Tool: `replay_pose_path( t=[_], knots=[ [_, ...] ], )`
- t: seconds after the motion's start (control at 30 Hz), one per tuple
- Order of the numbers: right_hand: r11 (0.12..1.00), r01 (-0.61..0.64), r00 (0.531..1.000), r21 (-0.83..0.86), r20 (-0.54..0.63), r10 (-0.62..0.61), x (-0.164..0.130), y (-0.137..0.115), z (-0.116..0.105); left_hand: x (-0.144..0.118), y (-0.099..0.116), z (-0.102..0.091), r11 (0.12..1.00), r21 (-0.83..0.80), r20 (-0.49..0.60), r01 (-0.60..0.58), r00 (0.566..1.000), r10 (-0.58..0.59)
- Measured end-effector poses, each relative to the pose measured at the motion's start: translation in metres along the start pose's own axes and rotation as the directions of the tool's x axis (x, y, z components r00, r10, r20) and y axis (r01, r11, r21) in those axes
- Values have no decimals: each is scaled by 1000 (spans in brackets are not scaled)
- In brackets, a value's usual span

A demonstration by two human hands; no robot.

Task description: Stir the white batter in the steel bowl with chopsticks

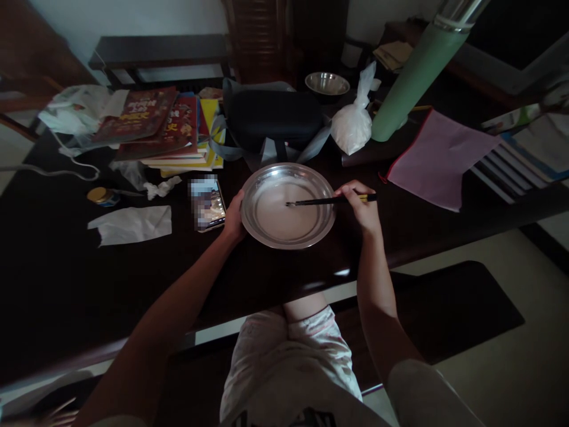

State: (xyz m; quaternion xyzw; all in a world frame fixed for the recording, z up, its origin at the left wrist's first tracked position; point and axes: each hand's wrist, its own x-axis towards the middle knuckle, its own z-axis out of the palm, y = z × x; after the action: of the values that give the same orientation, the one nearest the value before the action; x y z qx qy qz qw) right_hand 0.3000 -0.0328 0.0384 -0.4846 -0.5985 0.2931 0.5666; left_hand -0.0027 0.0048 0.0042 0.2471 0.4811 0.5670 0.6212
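Where the dark wooden table (66, 296) takes up most of the view, clutter lies along its far side: a green cylinder flask (415, 77), a stack of books (169, 130), a black zip case (273, 118), a pink folder (438, 157). Near front edge, centre: round steel pan (262, 228) holding pale milky liquid. Just left of it, a phone (208, 203); further left, crumpled tissue (131, 224). Left hand (235, 218) gripping pan's left rim. Right hand (362, 207) at pan's right edge, fingers closed round black chopsticks (329, 201), tips over the liquid near pan's centre. Hands apart, pan between them.
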Motion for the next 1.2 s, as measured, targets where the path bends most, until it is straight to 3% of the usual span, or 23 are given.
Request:
replay_pose_path(
  t=[0.07, 0.2, 0.37, 0.53, 0.7, 0.87, 1.03, 1.2],
  knots=[
    [1000, -8, 1000, 16, 1, 8, 0, 0, -1, 0, 0, 0, 1000, 5, 0, 4, 1000, -4],
    [1000, 10, 993, -26, 114, -7, 0, -1, 1, -1, 1, 1, 1000, -8, -28, 21, 999, -21],
    [1000, -2, 1000, -6, -27, 1, 0, -1, 0, 1, 0, -1, 1000, 0, -9, 22, 1000, -22],
    [999, 21, 995, -28, 99, -18, 1, -1, 1, 4, -4, -5, 1000, 10, 15, -2, 1000, 2],
    [1000, -6, 999, 4, -37, 6, 0, 0, 0, 8, -6, -9, 999, 27, -14, -25, 1000, 25],
    [1000, 11, 994, -10, 105, -10, 0, -1, 0, 8, -6, -9, 1000, 14, -27, -14, 1000, 15],
    [1000, 7, 1000, -5, -8, -8, 1, -1, -1, 5, -3, -6, 1000, 11, -11, 4, 1000, -4],
    [999, 17, 993, -37, 118, -13, 1, 0, 0, 4, -2, -5, 1000, 5, -22, -4, 1000, 4]
  ],
)
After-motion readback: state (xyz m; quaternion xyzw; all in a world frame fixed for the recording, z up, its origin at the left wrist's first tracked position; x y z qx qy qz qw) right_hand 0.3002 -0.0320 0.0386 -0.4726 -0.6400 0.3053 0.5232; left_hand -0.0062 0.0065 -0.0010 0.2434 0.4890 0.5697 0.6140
